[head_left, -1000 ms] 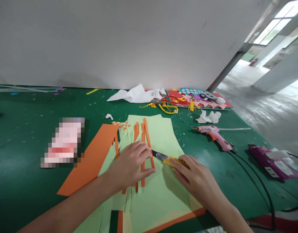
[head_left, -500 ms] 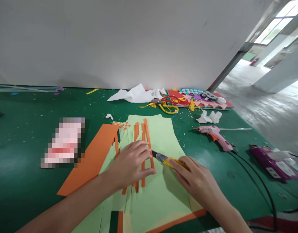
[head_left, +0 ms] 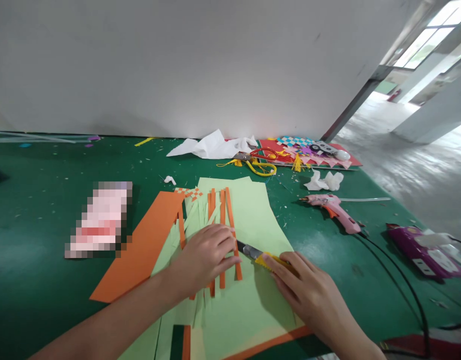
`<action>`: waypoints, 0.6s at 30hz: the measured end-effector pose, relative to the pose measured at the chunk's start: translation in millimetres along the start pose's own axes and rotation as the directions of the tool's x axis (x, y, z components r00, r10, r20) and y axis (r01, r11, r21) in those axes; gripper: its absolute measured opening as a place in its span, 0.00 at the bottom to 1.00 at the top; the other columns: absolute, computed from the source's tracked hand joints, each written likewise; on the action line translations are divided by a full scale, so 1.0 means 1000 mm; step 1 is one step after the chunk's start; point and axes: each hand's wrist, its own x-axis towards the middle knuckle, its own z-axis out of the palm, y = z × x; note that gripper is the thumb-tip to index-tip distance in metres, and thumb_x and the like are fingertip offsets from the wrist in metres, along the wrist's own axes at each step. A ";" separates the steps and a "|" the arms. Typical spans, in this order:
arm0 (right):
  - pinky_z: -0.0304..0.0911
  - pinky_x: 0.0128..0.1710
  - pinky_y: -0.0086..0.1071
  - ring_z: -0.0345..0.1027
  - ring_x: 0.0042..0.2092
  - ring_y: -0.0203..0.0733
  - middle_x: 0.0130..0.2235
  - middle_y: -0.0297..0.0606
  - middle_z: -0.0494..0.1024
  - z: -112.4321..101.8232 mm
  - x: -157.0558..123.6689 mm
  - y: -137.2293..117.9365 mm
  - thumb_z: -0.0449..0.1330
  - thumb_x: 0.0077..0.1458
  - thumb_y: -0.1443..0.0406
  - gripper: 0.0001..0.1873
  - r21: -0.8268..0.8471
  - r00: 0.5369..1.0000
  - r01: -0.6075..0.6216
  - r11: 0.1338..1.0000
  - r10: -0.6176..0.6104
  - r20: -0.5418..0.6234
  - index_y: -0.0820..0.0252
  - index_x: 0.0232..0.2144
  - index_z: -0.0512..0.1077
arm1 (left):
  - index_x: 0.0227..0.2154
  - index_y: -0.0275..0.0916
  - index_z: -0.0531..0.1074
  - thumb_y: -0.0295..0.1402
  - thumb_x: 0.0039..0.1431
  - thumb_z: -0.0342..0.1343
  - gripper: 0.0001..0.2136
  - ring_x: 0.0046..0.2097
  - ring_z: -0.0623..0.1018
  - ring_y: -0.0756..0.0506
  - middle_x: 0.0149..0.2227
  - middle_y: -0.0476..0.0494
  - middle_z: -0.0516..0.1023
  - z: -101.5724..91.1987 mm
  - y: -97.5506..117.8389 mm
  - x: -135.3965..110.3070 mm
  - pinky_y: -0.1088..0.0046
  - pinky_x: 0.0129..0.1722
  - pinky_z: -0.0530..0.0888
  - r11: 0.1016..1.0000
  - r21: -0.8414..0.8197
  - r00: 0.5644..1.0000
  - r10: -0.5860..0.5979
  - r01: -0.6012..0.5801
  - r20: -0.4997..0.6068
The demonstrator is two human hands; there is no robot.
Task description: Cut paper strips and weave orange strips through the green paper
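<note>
knife (head_left: 261, 256) tip seems hidden under the flat left hand (head_left: 205, 256) on the green paper (head_left: 253, 210); the right hand (head_left: 309, 295) gripping it has pulled nearer.

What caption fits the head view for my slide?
Left hand pins orange strips on green paper; right hand holds utility knife.

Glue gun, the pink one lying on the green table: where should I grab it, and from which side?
Take the glue gun by its handle, the thick part slanting toward the near right, coming from above on that side. It lies flat on its side, nozzle pointing left, possibly hot, so keep fingers off that tip. The cord leaves the handle's end.
</note>
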 end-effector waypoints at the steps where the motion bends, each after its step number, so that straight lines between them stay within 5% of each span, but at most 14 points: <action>1: 0.68 0.35 0.32 0.68 0.36 0.39 0.36 0.43 0.71 0.000 0.000 0.000 0.48 0.62 0.68 0.17 -0.004 1.000 -0.002 1.000 0.002 -0.005 0.59 0.51 0.69 | 0.35 0.38 0.69 0.39 0.63 0.50 0.09 0.50 0.72 0.42 0.39 0.43 0.74 0.000 0.000 0.000 0.61 0.51 0.68 1.000 0.005 1.000 -0.002 0.002 0.006; 18: 0.68 0.33 0.33 0.68 0.35 0.40 0.36 0.43 0.71 0.000 0.003 0.002 0.48 0.63 0.67 0.16 0.014 0.999 -0.001 1.000 0.002 -0.033 0.60 0.49 0.70 | 0.32 0.38 0.64 0.49 0.56 0.53 0.16 0.51 0.72 0.40 0.45 0.39 0.72 -0.001 -0.002 0.001 0.62 0.48 0.72 0.998 -0.006 0.998 -0.060 0.060 -0.015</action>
